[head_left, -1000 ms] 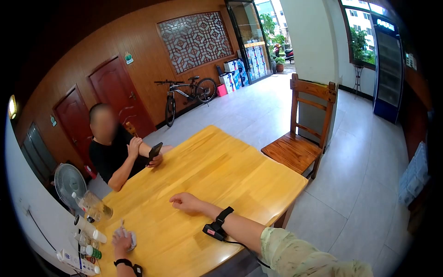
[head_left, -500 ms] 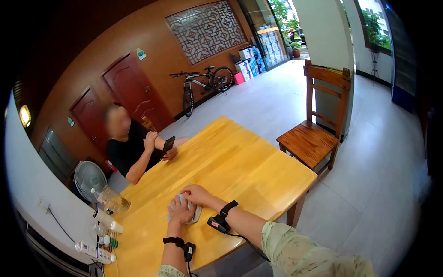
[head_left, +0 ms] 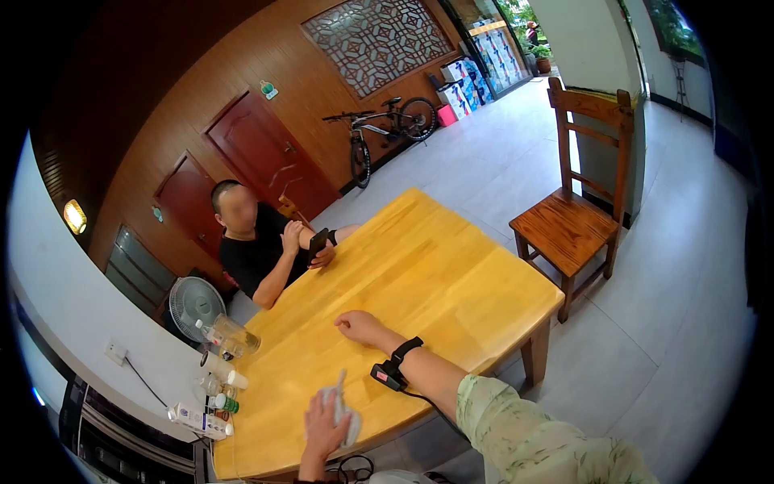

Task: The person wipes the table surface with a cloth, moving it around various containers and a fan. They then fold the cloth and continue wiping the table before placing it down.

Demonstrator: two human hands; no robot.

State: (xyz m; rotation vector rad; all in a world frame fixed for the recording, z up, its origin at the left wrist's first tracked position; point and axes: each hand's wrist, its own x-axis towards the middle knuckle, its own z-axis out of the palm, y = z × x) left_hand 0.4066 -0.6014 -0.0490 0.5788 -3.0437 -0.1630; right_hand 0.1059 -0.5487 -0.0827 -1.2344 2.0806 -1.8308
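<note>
A grey cloth lies bunched near the close edge of the yellow wooden table, one narrow end sticking out away from me. My left hand presses down on the cloth and grips it, its fingers slightly blurred. Farther up the table, my right hand rests apart from the cloth with its fingers curled in, and nothing shows in them. A black strap with a small box sits round my right wrist, its cable trailing down.
Across the table's left side a person sits holding a phone. A plastic jug, cups, jars and a white carton line the left edge. A fan stands behind them; a wooden chair stands at the right.
My left hand has drawn the cloth toward me, to the table's near edge. My right hand has come off the cloth and stays farther up. The view has shifted slightly.
</note>
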